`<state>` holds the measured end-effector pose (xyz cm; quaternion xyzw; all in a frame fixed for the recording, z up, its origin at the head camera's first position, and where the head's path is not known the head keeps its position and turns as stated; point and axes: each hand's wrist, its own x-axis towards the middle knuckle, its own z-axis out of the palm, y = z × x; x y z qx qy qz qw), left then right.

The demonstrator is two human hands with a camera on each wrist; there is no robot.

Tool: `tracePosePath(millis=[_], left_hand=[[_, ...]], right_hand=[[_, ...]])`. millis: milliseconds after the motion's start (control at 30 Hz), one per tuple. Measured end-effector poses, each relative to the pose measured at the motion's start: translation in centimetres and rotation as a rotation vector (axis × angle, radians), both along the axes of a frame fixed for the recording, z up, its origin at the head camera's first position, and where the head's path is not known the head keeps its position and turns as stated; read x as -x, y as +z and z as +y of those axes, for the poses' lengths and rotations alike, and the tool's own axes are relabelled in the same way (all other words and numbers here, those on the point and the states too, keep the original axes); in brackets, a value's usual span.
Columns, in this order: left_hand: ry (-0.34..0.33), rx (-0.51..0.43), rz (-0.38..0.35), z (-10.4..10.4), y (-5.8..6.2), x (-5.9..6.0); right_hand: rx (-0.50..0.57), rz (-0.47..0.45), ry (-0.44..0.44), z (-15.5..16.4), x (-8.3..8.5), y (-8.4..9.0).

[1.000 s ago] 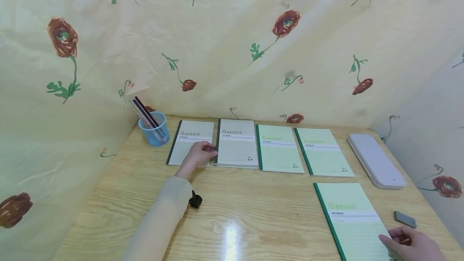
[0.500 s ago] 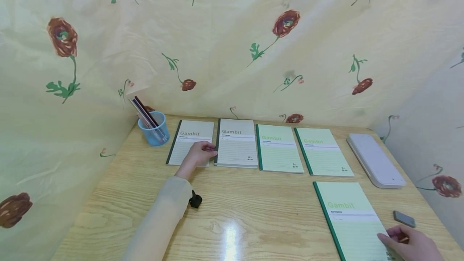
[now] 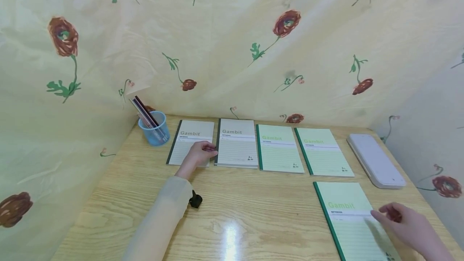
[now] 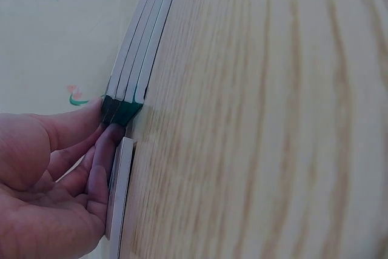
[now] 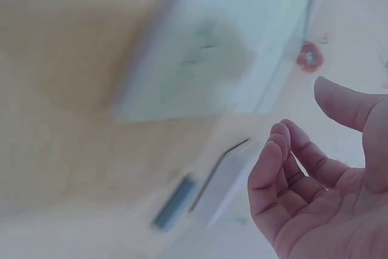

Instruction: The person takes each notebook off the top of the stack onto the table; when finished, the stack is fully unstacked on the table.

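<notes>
My left hand (image 3: 199,153) lies over the leftmost grey notebook (image 3: 192,130), with thumb and fingertips at the dark spine of the second grey notebook (image 3: 237,142). From the left wrist, that place shows as a stack of several notebooks (image 4: 142,47) with dark and green spine ends, and my thumb and index finger hold its corner. A green notebook (image 3: 351,228) lies at the front right. Just over its right edge hovers my right hand (image 3: 404,222), fingers loosely bent around nothing. In the right wrist view, a gap separates thumb and fingers; the notebook (image 5: 224,47) is blurred.
Two green notebooks (image 3: 279,148) (image 3: 322,152) continue the back row. A blue cup (image 3: 156,134) of pencils stands at the back left. At the right are a long whitish case (image 3: 377,160) and a small dark grey block (image 5: 174,203), hidden behind my hand in the head view.
My right hand has come off the lower right edge of the front green notebook and moved up and slightly left. My left hand has stayed put.
</notes>
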<state>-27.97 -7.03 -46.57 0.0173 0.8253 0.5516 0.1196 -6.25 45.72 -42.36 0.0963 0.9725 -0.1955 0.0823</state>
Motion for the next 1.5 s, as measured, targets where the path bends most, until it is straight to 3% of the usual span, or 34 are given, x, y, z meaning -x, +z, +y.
tracePosePath(millis=[267, 367, 600, 900, 1167, 1500], left_hand=[[0.003, 0.018, -0.002, 0.1, -0.3, 0.3], [0.004, 0.019, 0.009, 0.2, -0.3, 0.5], [0.010, 0.034, 0.015, 0.2, -0.2, 0.5], [0.017, 0.040, 0.009, 0.0, -0.4, 0.3], [0.014, 0.039, 0.001, 0.1, -0.4, 0.3], [0.009, 0.037, 0.009, 0.1, -0.1, 0.2]], right_hand=[[0.035, 0.181, 0.130, -4.6, 4.8, 1.4], [0.064, 0.206, 0.176, -6.8, 6.9, 1.8], [0.152, 0.184, 0.232, -11.3, 11.7, 1.9], [0.327, 0.137, 0.232, -16.1, 16.8, -0.2], [0.357, 0.105, 0.175, -20.0, 19.7, -1.8], [0.366, 0.081, 0.126, -22.8, 21.3, -3.2]])
